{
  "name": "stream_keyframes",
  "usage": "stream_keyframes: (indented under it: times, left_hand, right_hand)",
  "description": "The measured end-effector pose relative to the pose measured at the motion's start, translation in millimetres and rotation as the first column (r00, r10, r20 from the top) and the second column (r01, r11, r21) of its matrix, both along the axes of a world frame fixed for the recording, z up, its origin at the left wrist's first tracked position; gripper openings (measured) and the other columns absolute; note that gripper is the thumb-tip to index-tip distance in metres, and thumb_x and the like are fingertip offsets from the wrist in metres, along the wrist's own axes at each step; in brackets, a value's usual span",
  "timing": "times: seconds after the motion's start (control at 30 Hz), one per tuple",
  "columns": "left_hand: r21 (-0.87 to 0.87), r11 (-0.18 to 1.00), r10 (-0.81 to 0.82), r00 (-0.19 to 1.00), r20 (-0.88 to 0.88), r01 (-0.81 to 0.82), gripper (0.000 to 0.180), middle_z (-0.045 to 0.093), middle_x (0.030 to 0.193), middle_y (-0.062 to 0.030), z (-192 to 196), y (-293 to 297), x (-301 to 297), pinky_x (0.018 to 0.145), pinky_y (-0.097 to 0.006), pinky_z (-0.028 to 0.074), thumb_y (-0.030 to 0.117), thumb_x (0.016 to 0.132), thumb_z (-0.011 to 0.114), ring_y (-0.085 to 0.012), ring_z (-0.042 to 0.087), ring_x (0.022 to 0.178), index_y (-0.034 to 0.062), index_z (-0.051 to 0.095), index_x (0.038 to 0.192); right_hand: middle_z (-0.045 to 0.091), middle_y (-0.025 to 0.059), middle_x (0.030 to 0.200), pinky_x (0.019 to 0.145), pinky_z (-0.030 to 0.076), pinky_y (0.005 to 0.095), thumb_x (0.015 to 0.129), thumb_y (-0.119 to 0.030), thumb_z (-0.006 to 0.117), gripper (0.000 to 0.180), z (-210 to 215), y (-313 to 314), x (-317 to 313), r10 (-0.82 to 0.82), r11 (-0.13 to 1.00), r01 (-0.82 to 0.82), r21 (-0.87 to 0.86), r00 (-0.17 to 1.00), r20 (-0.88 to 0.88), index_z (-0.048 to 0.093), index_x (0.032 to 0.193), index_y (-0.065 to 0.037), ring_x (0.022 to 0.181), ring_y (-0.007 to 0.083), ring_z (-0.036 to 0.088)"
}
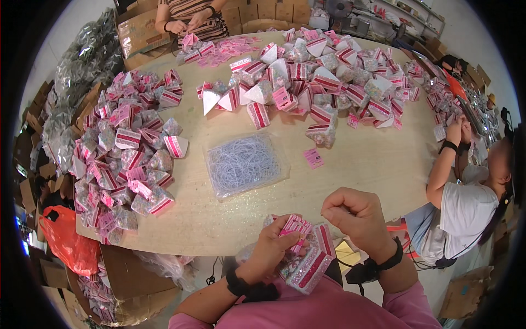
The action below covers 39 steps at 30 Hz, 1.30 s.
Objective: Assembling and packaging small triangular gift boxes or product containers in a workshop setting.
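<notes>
Pink-and-white wedge-shaped packets [308,270] are held by the left hand [268,241] close to the body, just off the near edge of the tabletop [361,170]. A pink striped card [298,233] is pressed under its thumb, on top of the packets. The right hand [356,219] is raised just beside them, its thumb and forefinger brought together; whether something thin is pinched there cannot be told.

On the tabletop, a clear bag of pale strings [244,164] is laid flat before the hands. To its right, a single pink tag [314,158] is marked with small print and a dark patch, the wording too small to be read. Similar wedges, each crossed by a deep pink band, are piled in a left heap [126,153] and a far heap [307,77]. Loose pink labels [227,50] are spread near the far edge, where small items are handled by a co-worker [194,19]. Dark print is borne by a cardboard box [143,35] behind.
</notes>
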State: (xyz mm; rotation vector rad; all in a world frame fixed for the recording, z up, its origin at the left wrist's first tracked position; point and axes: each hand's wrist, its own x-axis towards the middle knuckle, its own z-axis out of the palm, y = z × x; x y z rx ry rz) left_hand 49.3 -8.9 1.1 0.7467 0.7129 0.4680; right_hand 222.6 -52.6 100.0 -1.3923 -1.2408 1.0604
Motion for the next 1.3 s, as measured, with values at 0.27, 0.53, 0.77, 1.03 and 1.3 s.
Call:
stream_keyframes:
  times: [0.27, 0.53, 0.77, 1.03, 1.3]
  left_hand:
    - [0.009, 1.0, 0.006, 1.0, 0.003, -0.006, 0.038, 0.06, 0.099, -0.0118, -3, 0, -2, 0.068, -0.027, 0.054, 0.004, 0.09, 0.05, -0.0172, 0.063, 0.079, -0.0018, 0.04, 0.127]
    - [0.004, 1.0, 0.001, 1.0, -0.019, -0.001, 0.042, 0.059, 0.099, -0.0128, 0, 0, -2, 0.068, -0.027, 0.054, 0.002, 0.09, 0.049, -0.0174, 0.063, 0.079, -0.0017, 0.036, 0.13]
    - [0.012, 1.0, 0.003, 1.0, 0.001, -0.003, 0.043, 0.058, 0.101, -0.0134, 0, -1, -2, 0.069, -0.027, 0.054, 0.002, 0.09, 0.048, -0.0178, 0.063, 0.081, -0.002, 0.035, 0.131]
    - [0.005, 1.0, 0.007, 1.0, 0.004, -0.007, 0.043, 0.058, 0.101, -0.0139, 1, -1, -1, 0.069, -0.028, 0.055, 0.002, 0.09, 0.049, -0.0187, 0.063, 0.081, -0.0021, 0.036, 0.13]
    - [0.0, 1.0, 0.001, 1.0, -0.01, -0.001, 0.045, 0.057, 0.101, -0.0144, 0, -1, -3, 0.069, -0.029, 0.055, 0.003, 0.089, 0.051, -0.0197, 0.063, 0.081, -0.0017, 0.035, 0.131]
  right_hand:
    - [0.048, -0.0058, 0.065, 0.052, 0.032, 0.0183, 0.083, -0.006, 0.059, 0.006, -8, 3, -1, -0.007, 1.0, 0.008, -0.013, 0.999, 0.034, 0.059, 0.08, 0.0, 0.06, 0.001, 0.039]
    - [0.048, -0.0055, 0.065, 0.052, 0.033, 0.0187, 0.083, -0.007, 0.059, 0.007, -12, 2, 1, -0.019, 1.0, 0.02, -0.017, 1.0, 0.021, 0.059, 0.079, -0.001, 0.06, 0.0012, 0.039]
    - [0.049, -0.0044, 0.065, 0.053, 0.033, 0.0192, 0.082, -0.007, 0.059, 0.007, -12, 3, 2, -0.043, 0.998, 0.044, -0.037, 0.998, 0.036, 0.058, 0.079, 0.0, 0.06, 0.0019, 0.04]
    - [0.048, -0.0047, 0.065, 0.052, 0.033, 0.0195, 0.083, -0.008, 0.059, 0.008, -15, 5, 3, -0.034, 0.999, 0.034, -0.031, 0.999, 0.023, 0.058, 0.079, 0.0, 0.06, 0.0019, 0.04]
    - [0.048, -0.0045, 0.064, 0.052, 0.033, 0.0199, 0.083, -0.008, 0.058, 0.008, -27, 7, 6, -0.057, 0.998, 0.058, -0.005, 0.995, 0.086, 0.058, 0.08, 0.0, 0.059, 0.002, 0.04]
